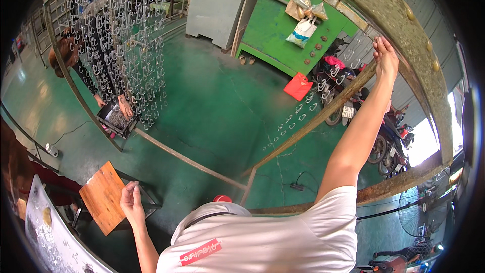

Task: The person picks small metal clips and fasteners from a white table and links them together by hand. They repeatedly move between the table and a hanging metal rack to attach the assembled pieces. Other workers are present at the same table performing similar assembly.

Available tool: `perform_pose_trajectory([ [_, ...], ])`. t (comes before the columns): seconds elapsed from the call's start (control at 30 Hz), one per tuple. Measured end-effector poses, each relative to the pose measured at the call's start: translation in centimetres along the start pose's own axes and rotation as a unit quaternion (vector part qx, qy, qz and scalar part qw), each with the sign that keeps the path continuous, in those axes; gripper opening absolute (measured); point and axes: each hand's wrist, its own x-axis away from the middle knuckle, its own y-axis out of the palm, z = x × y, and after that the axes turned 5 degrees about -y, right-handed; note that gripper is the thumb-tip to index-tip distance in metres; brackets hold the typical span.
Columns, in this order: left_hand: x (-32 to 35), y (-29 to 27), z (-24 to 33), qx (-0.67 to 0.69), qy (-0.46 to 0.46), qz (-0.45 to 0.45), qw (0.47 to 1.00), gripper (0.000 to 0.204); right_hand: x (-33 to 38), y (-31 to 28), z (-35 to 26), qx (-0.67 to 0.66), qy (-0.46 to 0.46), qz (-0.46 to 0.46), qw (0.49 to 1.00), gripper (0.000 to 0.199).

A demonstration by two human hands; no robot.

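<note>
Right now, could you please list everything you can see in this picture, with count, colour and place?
metal frame: one, rusty, arching from upper left across to the right
metal hooks: many, silvery, hanging in rows upper left; a few more by the raised hand
co-worker's tray: one, dark, held under the hooks
wooden stool: one, brown seat, lower left
green cabinet: one, top centre, bags lying on it
motorbikes: several, dark, right side
red cap: one, near the frame's foot
floor: green, cracked
left hand: lowered beside the stool, fingers pinched; what is in its grip cannot be told
right hand: raised to the frame bar
</note>
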Motion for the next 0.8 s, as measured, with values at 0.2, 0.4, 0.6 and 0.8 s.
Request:
perform_pose_trajectory([
  [0.2,-0.3,0.4,-0.2,-0.015,-0.015,0.001,1.000,0.013,-2.0,0.2,1.4,0.019,0.000,0.023,1.000,0.027],
  [0.4,-0.5,0.6,-0.5,-0.018,-0.022,-0.001,1.000,0.013,-1.6,1.4,1.1,0.042,0.000,0.012,0.999,0.026],
  [0.6,-0.5,0.7,-0.7,-0.037,-0.027,-0.001,0.999,0.013,0.1,2.9,-0.3,0.081,-0.004,0.025,0.996,0.029],
  [0.8,-0.4,0.3,-1.9,-0.018,-0.016,-0.007,1.000,0.015,8.2,1.7,1.6,0.105,-0.130,0.160,0.973,0.029],
])
